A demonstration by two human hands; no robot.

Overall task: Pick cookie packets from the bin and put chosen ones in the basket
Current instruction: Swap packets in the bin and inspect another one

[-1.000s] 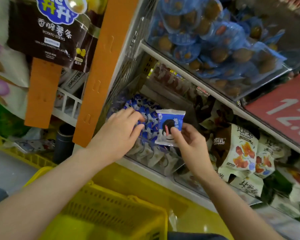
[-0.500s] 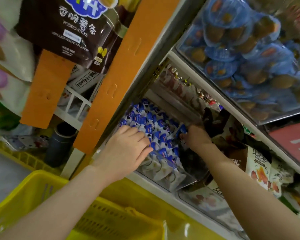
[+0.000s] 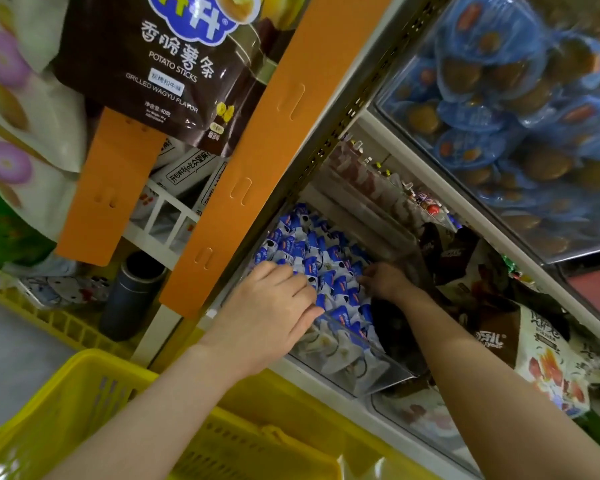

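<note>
Item one, clear plastic bin (image 3: 364, 374) on the lower shelf: it tilts forward, presumably so its stock slides toward the front wall within my reach. Item two, small blue-and-white cookie packets (image 3: 326, 258): all are inside the bin, heaped loosely, and none is lifted out. Item three, my left hand (image 3: 274, 306): it lies over the near left part of the bin, fingers nearly straight and resting flat on the packets, holding nothing; I judge that it steadies the heap while I sort. Item four, my right hand (image 3: 383, 280): it reaches to the far right side of the bin, its fingertips buried among packets, so I cannot tell whether it pinches one. Item five, yellow slotted plastic basket (image 3: 94, 362): it sits directly below the bin's front, well placed for a short drop. Item six, flat orange shelf upright (image 3: 257, 168): it stands just left of the bin. Item seven, brown potato-stick bag (image 3: 160, 64): it hangs above and left of the bin.
</note>
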